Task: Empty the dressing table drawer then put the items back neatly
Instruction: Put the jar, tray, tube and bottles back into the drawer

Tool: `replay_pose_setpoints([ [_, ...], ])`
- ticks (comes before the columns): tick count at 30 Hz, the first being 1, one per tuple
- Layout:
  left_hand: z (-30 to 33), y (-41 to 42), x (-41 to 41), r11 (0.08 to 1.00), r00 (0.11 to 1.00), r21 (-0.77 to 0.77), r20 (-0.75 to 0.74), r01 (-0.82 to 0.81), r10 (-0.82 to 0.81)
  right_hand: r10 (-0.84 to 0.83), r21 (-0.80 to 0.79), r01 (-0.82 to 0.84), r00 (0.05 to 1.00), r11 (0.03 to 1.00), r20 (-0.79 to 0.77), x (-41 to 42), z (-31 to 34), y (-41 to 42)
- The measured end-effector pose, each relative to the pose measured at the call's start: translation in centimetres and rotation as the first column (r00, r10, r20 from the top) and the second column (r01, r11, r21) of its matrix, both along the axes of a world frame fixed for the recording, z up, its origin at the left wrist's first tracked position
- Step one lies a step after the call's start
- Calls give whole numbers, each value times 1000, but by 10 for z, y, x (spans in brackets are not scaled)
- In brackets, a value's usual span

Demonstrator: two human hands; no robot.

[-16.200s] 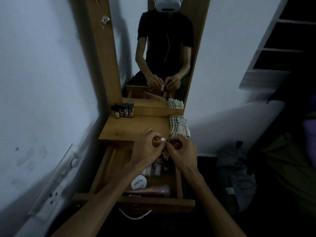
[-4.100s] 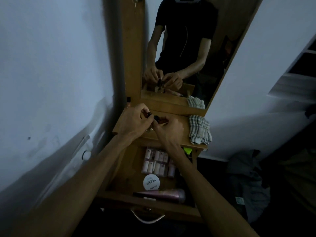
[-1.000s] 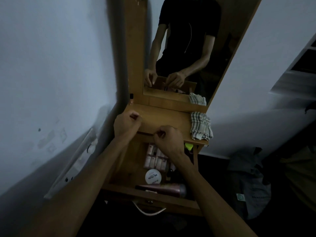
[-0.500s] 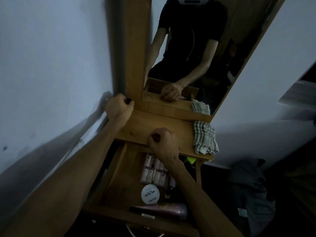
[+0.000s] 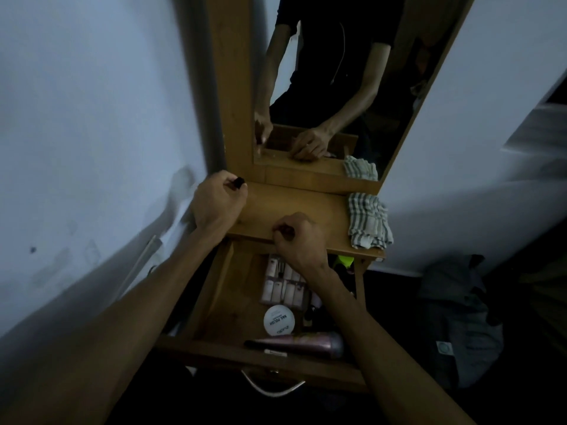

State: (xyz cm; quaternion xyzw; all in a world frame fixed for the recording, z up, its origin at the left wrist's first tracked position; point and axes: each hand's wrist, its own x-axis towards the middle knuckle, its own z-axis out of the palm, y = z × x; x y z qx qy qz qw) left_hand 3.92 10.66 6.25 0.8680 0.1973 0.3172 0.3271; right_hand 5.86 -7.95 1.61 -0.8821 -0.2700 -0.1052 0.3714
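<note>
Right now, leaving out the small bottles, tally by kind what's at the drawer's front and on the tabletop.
White nail polish tub: 1
Pink tube on its side: 1
Checked cloth: 1
Total: 3

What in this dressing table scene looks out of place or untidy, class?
Only the checked cloth stands out: it lies crumpled at the tabletop's right edge. In the open drawer, the small bottles, round tub and pink tube lie orderly.
</note>
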Motion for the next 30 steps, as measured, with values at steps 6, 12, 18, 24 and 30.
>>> replay_pose_setpoints([
  [6,-2,-22,-44,991,992,44,-15,124,-123,27,-68,-27,1000,997,1,-12,4,-6],
  [12,-16,-35,-83,984,984,30,-32,177,-176,57,-116,-62,998,991,-39,-27,15,-19],
  [18,-48,-40,-116,965,957,38,-148,258,-250,144,-183,-157,986,971,-85,-33,15,-30],
  [24,-67,-42,-132,938,823,2,-481,347,-303,167,-253,-188,981,949,-102,-43,23,-40],
  [30,-66,-46,-124,923,757,-24,-565,384,-329,129,-127,-136,990,983,-60,-61,17,-41],
])
